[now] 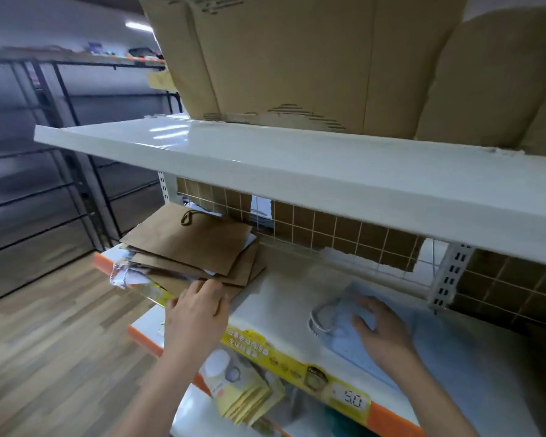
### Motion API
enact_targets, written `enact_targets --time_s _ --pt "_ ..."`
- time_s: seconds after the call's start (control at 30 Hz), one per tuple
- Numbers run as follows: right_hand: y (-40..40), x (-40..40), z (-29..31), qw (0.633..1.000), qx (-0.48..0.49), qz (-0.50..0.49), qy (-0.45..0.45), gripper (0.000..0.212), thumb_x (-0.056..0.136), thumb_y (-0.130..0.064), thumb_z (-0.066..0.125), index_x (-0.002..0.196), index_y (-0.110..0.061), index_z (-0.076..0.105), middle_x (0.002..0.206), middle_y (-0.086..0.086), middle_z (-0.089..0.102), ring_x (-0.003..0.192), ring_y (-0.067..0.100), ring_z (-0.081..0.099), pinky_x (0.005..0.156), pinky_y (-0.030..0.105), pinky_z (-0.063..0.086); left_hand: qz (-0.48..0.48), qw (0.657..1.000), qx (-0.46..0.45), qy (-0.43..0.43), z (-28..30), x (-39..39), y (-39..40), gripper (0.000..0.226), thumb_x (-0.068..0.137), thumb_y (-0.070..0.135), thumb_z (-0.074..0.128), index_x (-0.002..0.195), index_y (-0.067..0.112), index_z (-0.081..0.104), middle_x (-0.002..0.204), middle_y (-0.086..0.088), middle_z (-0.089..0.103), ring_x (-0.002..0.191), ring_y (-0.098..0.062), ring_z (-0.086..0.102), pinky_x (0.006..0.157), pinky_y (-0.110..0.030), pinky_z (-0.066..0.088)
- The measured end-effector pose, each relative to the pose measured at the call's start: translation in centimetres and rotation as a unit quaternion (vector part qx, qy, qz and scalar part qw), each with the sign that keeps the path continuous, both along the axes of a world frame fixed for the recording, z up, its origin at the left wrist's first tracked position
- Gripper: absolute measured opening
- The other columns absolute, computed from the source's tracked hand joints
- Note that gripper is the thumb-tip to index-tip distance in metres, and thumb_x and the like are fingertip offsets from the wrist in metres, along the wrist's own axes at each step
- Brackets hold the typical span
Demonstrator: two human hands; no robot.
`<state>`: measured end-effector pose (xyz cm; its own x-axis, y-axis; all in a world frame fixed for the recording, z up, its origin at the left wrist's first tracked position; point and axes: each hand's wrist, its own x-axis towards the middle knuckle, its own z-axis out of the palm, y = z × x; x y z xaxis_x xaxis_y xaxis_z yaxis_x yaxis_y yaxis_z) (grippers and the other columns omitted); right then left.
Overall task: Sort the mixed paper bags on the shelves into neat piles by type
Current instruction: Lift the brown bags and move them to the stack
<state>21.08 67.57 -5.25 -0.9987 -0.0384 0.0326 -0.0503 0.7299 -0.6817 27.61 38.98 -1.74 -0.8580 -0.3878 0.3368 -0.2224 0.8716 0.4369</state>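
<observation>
Head view: yellow paper bags (249, 395) stacked on the lowest shelf. Middle white shelf (284, 298): right hand (382, 329) flat, fingers relaxed, on pale blue rope-handled paper bag (454, 351); left hand (199, 313) fingers curled at the edge of the untidy brown kraft paper bag pile (196, 244), grip unclear.

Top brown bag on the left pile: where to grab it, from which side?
Pinch the top brown bag at its near right corner, from the front by the left hand. It lies flat and that edge overhangs the pile; its cord handle sits far back under the upper shelf.
</observation>
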Motion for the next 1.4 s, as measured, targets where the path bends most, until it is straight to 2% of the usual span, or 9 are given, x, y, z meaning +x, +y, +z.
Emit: enact_targets --time_s 0.17,0.37,0.53,0.7,0.87,0.97,1.13,1.23,1.4 --pt "-2.5 -2.6 0.1 0.999 0.013 0.034 0.026 0.035 0.095 -0.023 0.051 0.130 -0.021 0.052 0.135 0.001 0.054 0.124 0.021 0.049 0.099 0.032 0.038 0.022 1.000 -0.007 -0.021 0.0 -2.3 -3.2 0.024 0.095 0.033 0.044 0.114 0.025 0.058 0.112 0.003 0.056 0.111 -0.023 0.052 0.090 -0.034 0.027" --pt "-5.2 -4.7 -0.2 0.999 0.013 0.026 0.035 0.032 0.093 -0.021 0.056 0.125 -0.021 0.056 0.128 0.001 0.058 0.118 0.020 0.053 0.091 0.031 0.042 0.037 0.999 0.021 -0.002 -0.6 -5.6 -7.7 0.018 0.092 0.032 0.046 0.101 0.025 0.059 0.100 0.006 0.054 0.106 -0.020 0.052 0.090 -0.034 0.030" --pt "-8.7 -6.1 -0.7 0.999 0.030 0.001 0.015 0.032 0.096 -0.021 0.052 0.128 -0.021 0.053 0.132 0.000 0.055 0.118 0.021 0.053 0.091 0.027 0.038 0.075 0.995 0.012 -0.068 -1.2 -9.5 -13.1 0.049 0.091 0.051 0.045 0.132 0.023 0.048 0.129 -0.003 0.049 0.124 -0.025 0.042 0.101 -0.040 0.029" --pt "-13.8 -7.3 -1.8 0.999 0.033 -0.036 0.014 0.033 0.096 -0.025 0.052 0.128 -0.019 0.053 0.133 0.000 0.056 0.121 0.020 0.052 0.088 0.026 0.036 0.088 0.993 0.002 -0.080 -1.8 -13.8 -19.8 0.061 0.088 0.058 0.045 0.135 0.021 0.045 0.137 -0.006 0.046 0.130 -0.027 0.038 0.102 -0.042 0.028" --pt "-19.7 -7.9 -2.1 0.996 0.035 -0.081 0.000 0.033 0.096 -0.026 0.053 0.127 -0.017 0.053 0.135 0.000 0.054 0.122 0.020 0.050 0.088 0.024 0.036 0.109 0.983 -0.010 -0.145 -2.9 -18.2 -25.9 0.076 0.083 0.070 0.042 0.132 0.013 0.045 0.137 -0.011 0.046 0.130 -0.030 0.036 0.103 -0.045 0.028" --pt "-22.9 -8.1 -2.5 0.994 0.028 -0.102 -0.003 0.032 0.095 -0.024 0.054 0.126 -0.019 0.056 0.134 -0.003 0.055 0.124 0.019 0.049 0.092 0.026 0.039 0.111 0.985 -0.012 -0.130 -3.8 -20.0 -28.1 0.086 0.070 0.072 0.059 0.125 0.007 0.046 0.126 -0.016 0.051 0.122 -0.033 0.043 0.096 -0.044 0.031" --pt "-27.7 -8.0 -3.0 0.992 0.031 -0.125 -0.016 0.030 0.094 -0.028 0.055 0.123 -0.021 0.057 0.126 -0.004 0.058 0.121 0.017 0.050 0.097 0.029 0.040 0.069 0.990 -0.022 -0.124 -2.6 -22.2 -30.3 0.084 0.061 0.060 0.077 0.115 0.002 0.047 0.117 -0.019 0.057 0.114 -0.034 0.051 0.088 -0.041 0.034" --pt "-30.1 -8.6 -3.2 0.990 0.035 -0.134 -0.032 0.029 0.092 -0.031 0.056 0.121 -0.026 0.057 0.125 -0.004 0.059 0.120 0.017 0.052 0.098 0.031 0.042 0.027 0.987 0.092 -0.132 -1.8 -23.4 -32.3 0.064 0.072 0.045 0.076 0.112 0.006 0.045 0.108 -0.017 0.062 0.105 -0.038 0.058 0.077 -0.039 0.036" --pt "-33.1 -10.2 -3.1 0.985 0.051 -0.153 -0.058 0.042 0.095 -0.036 0.051 0.135 -0.022 0.048 0.137 -0.001 0.051 0.127 0.019 0.046 0.100 0.028 0.040 -0.079 0.962 0.260 -0.023 -1.2 -23.3 -36.3 0.024 0.084 0.021 0.071 0.086 0.008 0.050 0.084 -0.012 0.059 0.085 -0.034 0.056 0.065 -0.038 0.038"
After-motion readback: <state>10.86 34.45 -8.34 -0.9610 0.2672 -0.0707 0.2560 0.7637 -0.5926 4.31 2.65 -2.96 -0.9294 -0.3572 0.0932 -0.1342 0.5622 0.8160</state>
